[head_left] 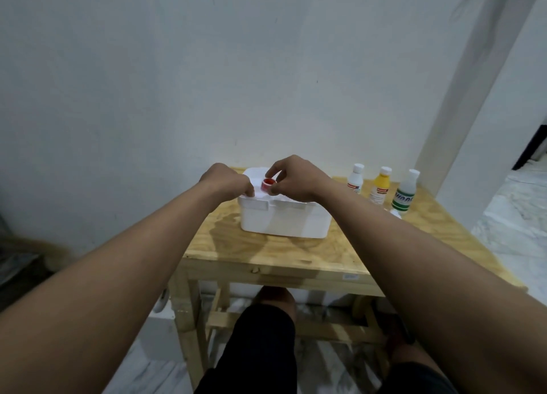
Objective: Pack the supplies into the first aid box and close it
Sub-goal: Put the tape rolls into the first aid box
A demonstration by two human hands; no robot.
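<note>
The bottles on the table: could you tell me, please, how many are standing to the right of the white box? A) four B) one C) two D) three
D: three bottles stand upright in a row to the right of the white box: a white bottle, a yellow bottle and a clear bottle with a green label, all still out on the wooden table.

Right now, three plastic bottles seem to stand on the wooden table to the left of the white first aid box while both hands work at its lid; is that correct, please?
Not quite: the head view shows the three plastic bottles standing to the right of the white first aid box, not the left. They do stand on the wooden table, and both hands, left and right, are at its lid.
</note>
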